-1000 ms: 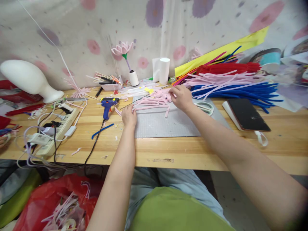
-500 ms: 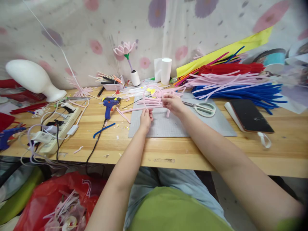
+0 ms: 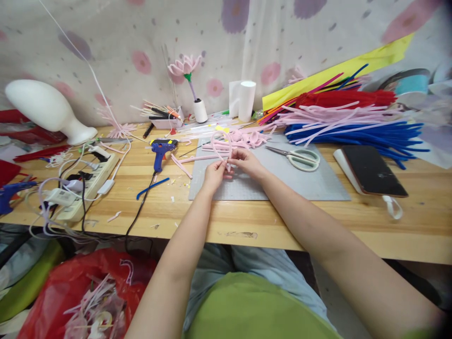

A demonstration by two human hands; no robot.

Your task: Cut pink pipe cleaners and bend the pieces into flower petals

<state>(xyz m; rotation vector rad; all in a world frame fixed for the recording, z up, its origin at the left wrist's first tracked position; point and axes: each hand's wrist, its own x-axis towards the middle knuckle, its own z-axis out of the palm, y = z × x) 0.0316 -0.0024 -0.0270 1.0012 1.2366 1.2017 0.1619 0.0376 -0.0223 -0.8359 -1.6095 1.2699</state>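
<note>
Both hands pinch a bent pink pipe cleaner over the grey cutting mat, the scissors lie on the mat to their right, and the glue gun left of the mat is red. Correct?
Not quite: the head view shows the glue gun is blue, not red. The rest holds: the left hand and right hand pinch the pink pipe cleaner over the cutting mat, scissors to their right.

Person observed with 2 bare forearms, left hand [image 3: 213, 173] and right hand [image 3: 248, 161] ungloved, no sleeves visible, green top, light blue-grey trousers.
</note>
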